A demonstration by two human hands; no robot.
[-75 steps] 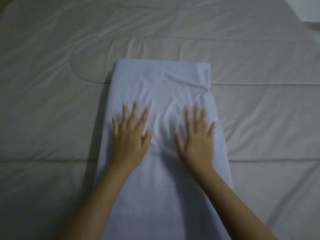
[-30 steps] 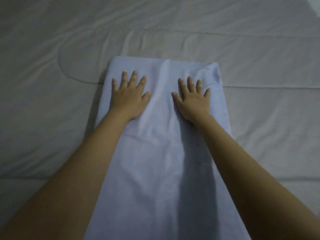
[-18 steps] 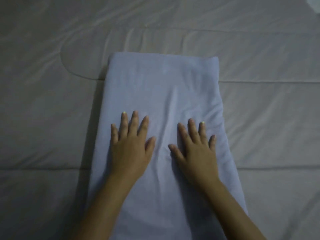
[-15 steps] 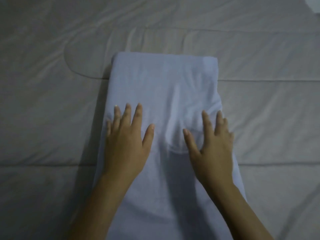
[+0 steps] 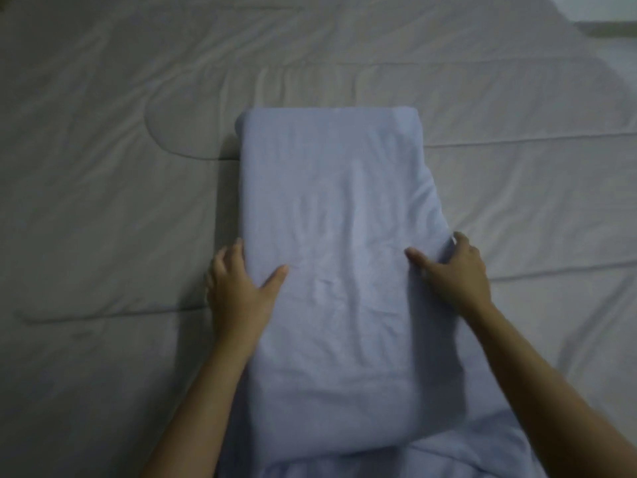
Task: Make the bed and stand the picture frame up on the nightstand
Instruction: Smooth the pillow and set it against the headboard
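Two hands grip the long pale blue pillow by its side edges on the bed. The left hand has its thumb on top of the pillow and its fingers curled over the left edge. The right hand holds the opposite edge in the same way, thumb on top. Under both hands lies the wrinkled grey quilted bed cover, and the pillow stretches away from the hands.

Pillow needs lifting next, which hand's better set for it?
Neither clearly. Left hand grips the pale blue pillow's left edge, right hand its right edge, thumbs on top. Probably a two-handed lift off the grey quilt.
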